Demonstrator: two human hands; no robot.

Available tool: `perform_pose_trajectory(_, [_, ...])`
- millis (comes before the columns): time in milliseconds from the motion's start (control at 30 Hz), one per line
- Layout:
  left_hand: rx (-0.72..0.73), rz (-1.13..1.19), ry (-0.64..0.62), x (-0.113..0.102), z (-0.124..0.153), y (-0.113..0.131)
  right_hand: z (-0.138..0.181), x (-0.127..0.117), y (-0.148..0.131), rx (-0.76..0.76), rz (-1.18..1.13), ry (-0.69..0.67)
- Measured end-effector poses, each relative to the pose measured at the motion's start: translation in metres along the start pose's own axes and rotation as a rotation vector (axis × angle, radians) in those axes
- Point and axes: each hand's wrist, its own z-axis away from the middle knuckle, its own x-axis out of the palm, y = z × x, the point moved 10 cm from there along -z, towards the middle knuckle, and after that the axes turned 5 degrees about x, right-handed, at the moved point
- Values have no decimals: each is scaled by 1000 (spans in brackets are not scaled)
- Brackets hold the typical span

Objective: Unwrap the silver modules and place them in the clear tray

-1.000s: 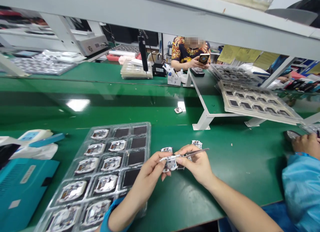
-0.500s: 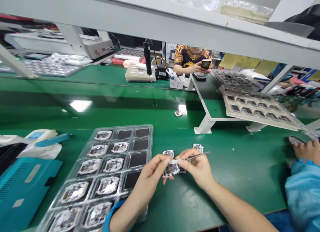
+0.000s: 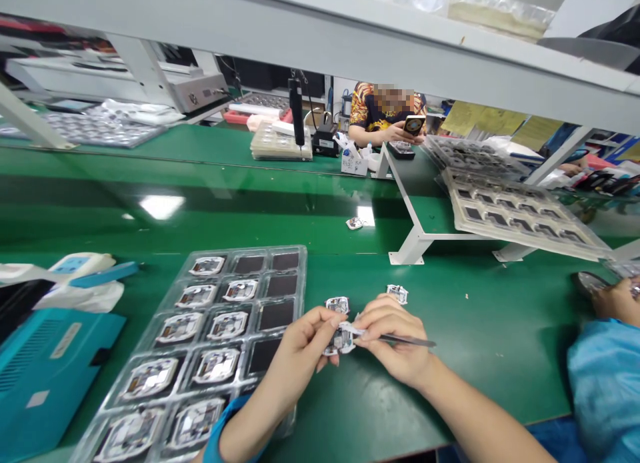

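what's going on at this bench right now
A person's left hand pinches a small white module above the green table, while the right hand holds tweezers with the tips at that module. Two loose modules lie just beyond the hands. A clear tray to the left holds more modules, with several pockets showing only dark squares. Across the bench, another person looks at a phone.

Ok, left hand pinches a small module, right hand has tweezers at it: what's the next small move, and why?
Probably a fine nudge of the tweezers tip against the white piece on the module: the left hand holds the module just above the table, and the right hand has the tip right at it.
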Motion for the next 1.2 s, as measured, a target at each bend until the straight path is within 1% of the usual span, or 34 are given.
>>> perform_pose_trajectory(100, [-8, -4, -5, 1, 0, 1, 3, -1, 12, 80, -71, 23])
perform_pose_trajectory(200, [-7, -23, -20, 3, 0, 1, 7, -1, 28, 227, -173, 51])
perform_pose_trajectory(300, [-9, -43, -32, 3, 0, 0, 9, 1, 37, 345, -235, 38])
perform_pose_trajectory(367, [-14, -52, -41, 3, 0, -1, 9, 2, 38, 374, -238, 14])
perform_pose_trajectory(500, [-23, -57, -63, 4, 1, -2, 6, 3, 35, 375, -219, -28])
perform_pose_trajectory(567, [-31, -55, -56, 4, 1, -2, 7, 4, 38, 407, -228, -47])
perform_pose_trajectory(700, [-51, -42, -23, 1, 0, -3, 11, 6, 49, 517, -344, -21])
perform_pose_trajectory(767, [-64, -27, -20, 2, -1, -4, 14, 8, 52, 548, -394, -6])
perform_pose_trajectory(900, [-100, 7, -1, 2, 0, -5, 14, 9, 52, 534, -351, -9])
perform_pose_trajectory(1000, [-111, 23, 16, 2, 1, -4, 10, 7, 45, 461, -273, -36])
perform_pose_trajectory(1100, [-110, 18, 19, 2, 2, -4, 6, 7, 35, 352, -179, -87])
perform_pose_trajectory(1200, [-82, 9, 4, 2, 2, -3, 4, 5, 31, 302, -134, -89])
